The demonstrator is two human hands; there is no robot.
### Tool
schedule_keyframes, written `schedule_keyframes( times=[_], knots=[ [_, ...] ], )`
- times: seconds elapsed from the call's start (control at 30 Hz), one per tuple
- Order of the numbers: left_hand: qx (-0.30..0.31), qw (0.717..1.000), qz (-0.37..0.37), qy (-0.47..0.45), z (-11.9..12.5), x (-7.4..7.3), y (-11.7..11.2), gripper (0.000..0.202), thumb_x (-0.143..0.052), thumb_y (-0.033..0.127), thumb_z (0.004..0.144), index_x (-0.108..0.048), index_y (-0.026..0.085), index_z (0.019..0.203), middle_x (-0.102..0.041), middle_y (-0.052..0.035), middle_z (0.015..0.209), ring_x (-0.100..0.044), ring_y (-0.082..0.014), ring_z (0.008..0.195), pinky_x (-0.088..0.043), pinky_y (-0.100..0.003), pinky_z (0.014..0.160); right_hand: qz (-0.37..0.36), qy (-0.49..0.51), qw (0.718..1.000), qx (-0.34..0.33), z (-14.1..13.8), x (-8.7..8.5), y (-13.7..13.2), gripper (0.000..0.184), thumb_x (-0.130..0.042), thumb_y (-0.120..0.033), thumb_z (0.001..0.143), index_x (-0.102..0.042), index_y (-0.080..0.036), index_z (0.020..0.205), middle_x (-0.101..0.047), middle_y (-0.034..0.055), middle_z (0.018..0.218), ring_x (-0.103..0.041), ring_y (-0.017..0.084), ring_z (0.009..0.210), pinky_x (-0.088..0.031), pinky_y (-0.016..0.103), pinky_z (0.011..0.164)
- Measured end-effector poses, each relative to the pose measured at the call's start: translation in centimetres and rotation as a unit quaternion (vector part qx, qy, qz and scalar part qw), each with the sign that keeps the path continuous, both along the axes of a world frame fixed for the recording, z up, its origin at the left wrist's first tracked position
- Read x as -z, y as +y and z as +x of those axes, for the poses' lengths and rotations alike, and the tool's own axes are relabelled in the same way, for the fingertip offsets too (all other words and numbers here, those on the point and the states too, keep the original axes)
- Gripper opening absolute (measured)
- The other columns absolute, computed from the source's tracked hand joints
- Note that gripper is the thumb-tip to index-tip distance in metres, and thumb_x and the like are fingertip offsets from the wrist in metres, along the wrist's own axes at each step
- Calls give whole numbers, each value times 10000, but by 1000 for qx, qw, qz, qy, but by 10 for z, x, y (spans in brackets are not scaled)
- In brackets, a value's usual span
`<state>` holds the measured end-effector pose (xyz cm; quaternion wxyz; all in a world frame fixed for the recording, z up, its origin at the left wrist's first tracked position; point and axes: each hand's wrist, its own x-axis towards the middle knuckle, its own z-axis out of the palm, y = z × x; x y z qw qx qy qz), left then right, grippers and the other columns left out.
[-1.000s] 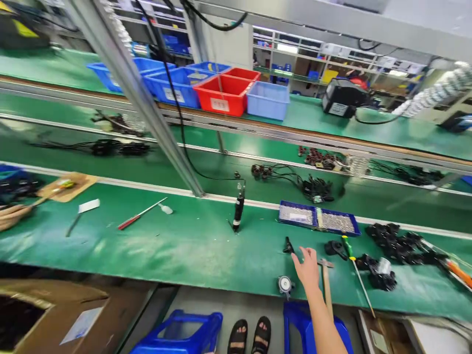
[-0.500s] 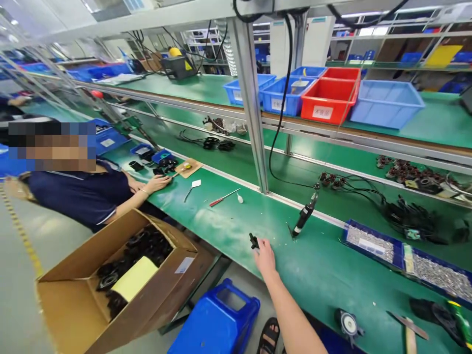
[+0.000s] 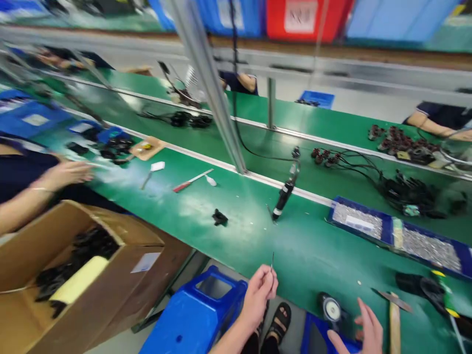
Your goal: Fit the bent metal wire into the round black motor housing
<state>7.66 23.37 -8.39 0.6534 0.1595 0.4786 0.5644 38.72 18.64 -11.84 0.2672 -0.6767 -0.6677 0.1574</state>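
In my left hand (image 3: 261, 292), the thumb and fingers pinch a thin, dark metal rod (image 3: 273, 260) that points upward; its exact kind is not clear. My right hand (image 3: 365, 328) is spread, its fingers apart, at the lower right. Just left of it lies a black round part with a white disc (image 3: 332, 309). A small black plastic part (image 3: 220, 217) rests on the green bench (image 3: 306, 260), beyond my left hand. Farther back, a black electric screwdriver (image 3: 283, 199) lies on the bench with its cord running up.
Blue trays of small metal parts (image 3: 357, 221) stand at right. Near my right hand are a wooden-handled tool (image 3: 394, 319) and a green-handled tool (image 3: 448, 295). A metal post (image 3: 221, 108) rises mid-bench. A cardboard box (image 3: 143, 246), a blue stool (image 3: 195, 309) and a co-worker's hand (image 3: 70, 173) are left.
The small black part has left my hand and lies on the bench. My left hand has drawn back nearer me and now pinches a thin rod. My right hand has come into view.
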Motion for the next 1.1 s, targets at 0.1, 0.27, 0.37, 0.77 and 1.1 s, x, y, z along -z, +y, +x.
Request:
schedule_keyframes(
  times=[0.1, 0.27, 0.37, 0.77, 1.1],
  knots=[
    [43, 995, 46, -82, 41, -8, 39, 421, -717, 568, 973, -522, 198, 928, -415, 72, 625, -291, -65, 524, -236, -206, 530, -90, 55, 992, -76, 5, 12, -7, 804, -702, -590, 983, -332, -323, 1644, -422, 132, 1572, -516, 388, 1379, -615, 502, 979],
    [73, 979, 95, -165, 97, -17, 66, 293, -678, 457, 1031, -533, 213, 960, -412, 75, 613, -271, -72, 526, -302, -198, 556, -45, 97, 994, -23, -40, 38, 5, 548, -625, -374, 1024, -471, -234, 1530, -600, 126, 1368, -636, 295, 1218, -600, 398, 970],
    [62, 979, 101, -167, 115, -14, 73, 260, -668, 449, 1039, -532, 235, 977, -415, 77, 615, -255, -76, 520, -319, -196, 556, 6, 82, 996, 43, -55, 49, 7, 595, -669, -392, 962, -484, -184, 1488, -650, 135, 1264, -702, 280, 1039, -626, 341, 798],
    [6, 971, 224, -83, 128, -7, 80, 201, -502, 407, 1099, -647, 290, 1022, -358, 86, 566, -193, -69, 462, -341, -152, 508, 79, 18, 995, 53, -63, 55, 9, 486, -607, -391, 1048, -525, -190, 1483, -661, 115, 1141, -676, 207, 757, -542, 288, 597],
    [38, 956, 282, -75, 135, 7, 86, 243, -458, 383, 1116, -671, 284, 1051, -366, 91, 581, -191, -49, 448, -308, -137, 490, 104, -27, 994, 37, -63, 54, 8, 297, -601, -346, 1084, -628, -264, 1368, -628, 98, 1224, -715, 237, 897, -552, 303, 647]
  ],
)
